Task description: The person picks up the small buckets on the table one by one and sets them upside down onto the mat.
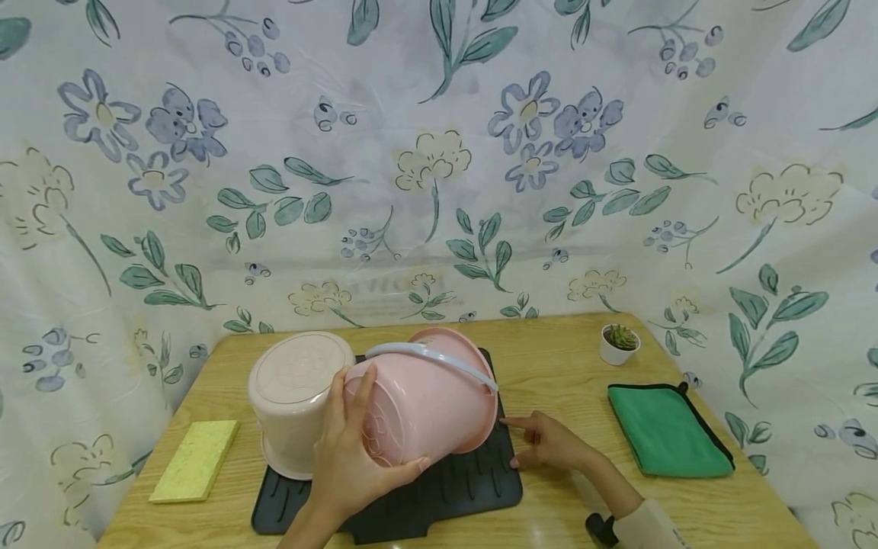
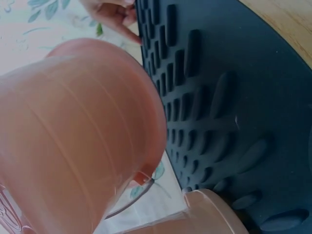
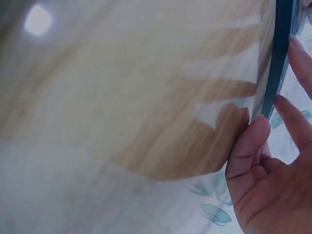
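Observation:
A pink bucket [image 1: 439,404] with a light blue handle [image 1: 432,354] is tilted on its side above the black ridged mat [image 1: 473,480], its mouth towards the right. My left hand [image 1: 353,457] grips it round the base, thumb below and fingers over the top. Beside it, a cream bucket [image 1: 295,412] stands upside down on the mat's left part. My right hand [image 1: 549,442] is at the mat's right edge, index finger stretched out and touching it, thumb close by. In the right wrist view, the fingertips [image 3: 282,102] meet the mat's dark edge [image 3: 278,53].
On the wooden table [image 1: 555,351], a yellow sponge cloth [image 1: 195,461] lies at the left. A folded green cloth [image 1: 668,431] lies at the right, with a small potted succulent [image 1: 620,343] behind it. A floral curtain [image 1: 425,229] hangs behind the table.

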### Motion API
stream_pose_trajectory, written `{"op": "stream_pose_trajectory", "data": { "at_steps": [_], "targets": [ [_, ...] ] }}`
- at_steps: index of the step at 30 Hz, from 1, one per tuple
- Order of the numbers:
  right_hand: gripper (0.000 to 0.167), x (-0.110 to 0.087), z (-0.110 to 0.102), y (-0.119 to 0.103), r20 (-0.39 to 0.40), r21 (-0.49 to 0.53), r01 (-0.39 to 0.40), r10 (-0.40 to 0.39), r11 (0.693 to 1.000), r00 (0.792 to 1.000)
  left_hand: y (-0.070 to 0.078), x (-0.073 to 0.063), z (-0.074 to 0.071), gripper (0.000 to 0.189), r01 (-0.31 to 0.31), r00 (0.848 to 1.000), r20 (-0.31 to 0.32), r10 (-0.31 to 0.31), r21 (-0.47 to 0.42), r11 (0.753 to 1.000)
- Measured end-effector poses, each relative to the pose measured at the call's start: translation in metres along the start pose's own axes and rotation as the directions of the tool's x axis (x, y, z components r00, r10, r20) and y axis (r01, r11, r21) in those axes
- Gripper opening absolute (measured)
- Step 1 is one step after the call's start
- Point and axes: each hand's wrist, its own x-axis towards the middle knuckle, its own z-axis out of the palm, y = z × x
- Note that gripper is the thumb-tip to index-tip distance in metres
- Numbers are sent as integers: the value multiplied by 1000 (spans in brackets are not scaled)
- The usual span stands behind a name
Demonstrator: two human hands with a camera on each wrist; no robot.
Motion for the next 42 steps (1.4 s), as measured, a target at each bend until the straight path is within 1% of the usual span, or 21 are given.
{"op": "stream_pose_trajectory", "data": {
  "at_steps": [6,10,14,17,22,28,30,35,37,40,42],
  "targets": [
    [70,1,0,1,6,20,-26,25,999,1000,2,2,1,128,16,1000,14,-16,35,999],
    [71,1,0,1,4,18,-35,34,999,999,5,5,2,128,51,998,36,-53,72,996],
    [71,0,0,2,6,28,-30,30,999,1000,9,9,2,126,102,990,85,-112,117,988],
    [72,1,1,4,13,32,-19,19,999,1000,11,11,2,125,129,983,114,-146,145,981],
    [71,3,1,7,23,23,19,-19,1000,1000,16,15,1,125,148,975,138,-172,166,975],
    [72,3,1,7,31,46,62,-64,997,997,20,20,0,124,163,962,185,-200,197,967],
    [72,2,1,6,28,47,57,-58,997,998,20,22,0,124,169,958,195,-210,207,964],
    [72,0,1,5,17,50,4,-5,999,1000,21,28,-1,123,178,951,209,-226,227,958],
    [72,0,1,4,17,47,-18,17,999,1000,22,31,-2,123,184,944,225,-239,239,953],
    [73,-1,0,3,14,37,-40,39,999,999,24,35,-2,123,197,928,263,-265,257,946],
    [73,-1,-2,1,10,34,-50,50,998,999,26,39,-1,123,194,918,291,-270,266,944]
  ]
}}
